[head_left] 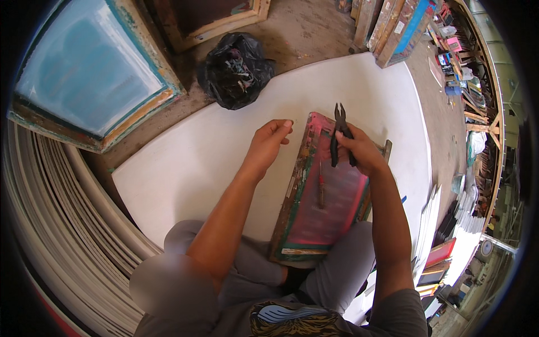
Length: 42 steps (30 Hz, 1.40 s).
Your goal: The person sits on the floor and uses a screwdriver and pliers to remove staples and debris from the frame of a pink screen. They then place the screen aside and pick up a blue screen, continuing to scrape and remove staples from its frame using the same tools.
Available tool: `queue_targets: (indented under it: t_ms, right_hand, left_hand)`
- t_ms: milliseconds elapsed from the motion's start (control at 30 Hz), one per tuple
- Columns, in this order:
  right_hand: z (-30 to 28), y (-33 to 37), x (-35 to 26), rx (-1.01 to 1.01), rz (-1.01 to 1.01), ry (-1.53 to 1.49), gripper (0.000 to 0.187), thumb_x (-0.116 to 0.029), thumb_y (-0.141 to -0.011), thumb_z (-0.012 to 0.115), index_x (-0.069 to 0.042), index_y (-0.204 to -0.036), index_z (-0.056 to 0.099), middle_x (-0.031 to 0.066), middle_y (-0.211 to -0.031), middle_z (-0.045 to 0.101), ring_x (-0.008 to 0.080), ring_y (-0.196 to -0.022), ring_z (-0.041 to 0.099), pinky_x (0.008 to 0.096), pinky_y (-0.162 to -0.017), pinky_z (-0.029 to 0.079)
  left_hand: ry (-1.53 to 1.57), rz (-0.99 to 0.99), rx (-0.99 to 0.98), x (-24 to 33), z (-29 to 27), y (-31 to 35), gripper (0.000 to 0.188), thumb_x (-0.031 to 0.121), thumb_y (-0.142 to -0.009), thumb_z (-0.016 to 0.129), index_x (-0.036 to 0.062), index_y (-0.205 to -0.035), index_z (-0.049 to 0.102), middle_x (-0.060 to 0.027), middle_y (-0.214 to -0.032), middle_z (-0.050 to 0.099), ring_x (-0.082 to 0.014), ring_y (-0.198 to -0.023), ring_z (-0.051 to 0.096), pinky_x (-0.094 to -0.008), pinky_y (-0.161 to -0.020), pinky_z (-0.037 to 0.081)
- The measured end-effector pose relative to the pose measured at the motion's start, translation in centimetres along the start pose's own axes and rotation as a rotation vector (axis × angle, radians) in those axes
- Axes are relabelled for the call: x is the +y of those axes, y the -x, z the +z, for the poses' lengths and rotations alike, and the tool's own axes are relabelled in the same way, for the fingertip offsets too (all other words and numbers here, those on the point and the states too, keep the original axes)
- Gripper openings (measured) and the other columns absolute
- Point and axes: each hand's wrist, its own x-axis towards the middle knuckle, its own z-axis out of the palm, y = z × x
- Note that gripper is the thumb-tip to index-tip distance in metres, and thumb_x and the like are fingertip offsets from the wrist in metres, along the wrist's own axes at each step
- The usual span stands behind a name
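Note:
My right hand (365, 153) is closed round the handles of black pliers (341, 119), whose jaws point away from me. They are held above the far end of a wooden screen-printing frame (296, 177) with pinkish mesh. A thin tool like a screwdriver (321, 188), with a reddish handle, lies on the mesh. My left hand (268, 143) is raised to the left of the frame, thumb and fingers pinched together. Anything between those fingertips is too small to make out. The frame's near end lies between my legs.
Beneath the frame is a large white board (219, 146). A black plastic bag (236, 76) with scraps sits at its far edge. A blue-coated screen (92, 70) leans at the far left, above stacked pale sheets (73, 208). More frames (401, 33) stand at the far right.

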Motion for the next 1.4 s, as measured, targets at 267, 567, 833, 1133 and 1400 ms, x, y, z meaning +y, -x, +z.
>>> queue_targets:
  t_ms: [267,567,833,1133,1400]
  right_hand:
    - [1.4,1.8,1.0,0.317,-0.18,1.417,0.025,-0.015,-0.093,0.067,-0.005,-0.115,0.068,0.0168,-0.102,0.074,0.0336,-0.093,0.074,0.0465,-0.077,0.057]
    - [3.5,-0.4,3.4,0.619,-0.278,1.849,0.022,-0.009,-0.089,0.064,-0.009,-0.111,0.066,0.0127,-0.103,0.071,0.0332,-0.095,0.071,0.0483,-0.076,0.056]
    - [4.4,2.1,6.1,0.419,-0.289,1.455,0.023,-0.014,-0.091,0.065,-0.011,-0.114,0.063,0.0127,-0.103,0.07,0.0363,-0.094,0.071,0.0521,-0.074,0.055]
    - [3.0,2.1,11.4,0.632,-0.102,1.077,0.029,-0.03,-0.097,0.069,-0.011,-0.117,0.06,0.018,-0.106,0.065,0.0435,-0.098,0.066,0.0553,-0.077,0.054]
    - [3.7,1.0,14.1,0.753,-0.078,1.122,0.044,-0.044,-0.096,0.069,-0.007,-0.117,0.058,0.0174,-0.113,0.059,0.039,-0.109,0.061,0.0533,-0.082,0.054]
  left_hand:
    - [-0.071,-0.07,0.067,-1.6,-0.1,-0.7,0.052,0.047,-0.104,0.059,0.0027,-0.131,0.067,-0.0071,-0.117,0.07,-0.0176,-0.098,0.061,-0.0341,-0.094,0.047]
    - [-0.094,-0.059,0.05,-2.1,0.4,-0.9,0.05,0.043,-0.105,0.06,0.0003,-0.129,0.067,-0.0068,-0.113,0.07,-0.0166,-0.098,0.06,-0.0323,-0.093,0.047]
    - [-0.356,0.094,-0.044,-3.9,1.7,-0.3,0.046,0.038,-0.102,0.064,0.007,-0.136,0.066,-0.0129,-0.116,0.07,-0.0193,-0.091,0.064,-0.0349,-0.088,0.052]
    - [-0.7,0.222,-0.176,-4.1,2.9,1.0,0.049,0.029,-0.101,0.066,0.0172,-0.148,0.059,-0.0147,-0.126,0.067,-0.0255,-0.097,0.067,-0.0366,-0.089,0.054]
    - [-0.698,0.242,-0.17,-4.1,2.9,0.9,0.046,0.028,-0.102,0.066,0.0144,-0.145,0.06,-0.0141,-0.125,0.067,-0.0251,-0.099,0.068,-0.036,-0.088,0.054]
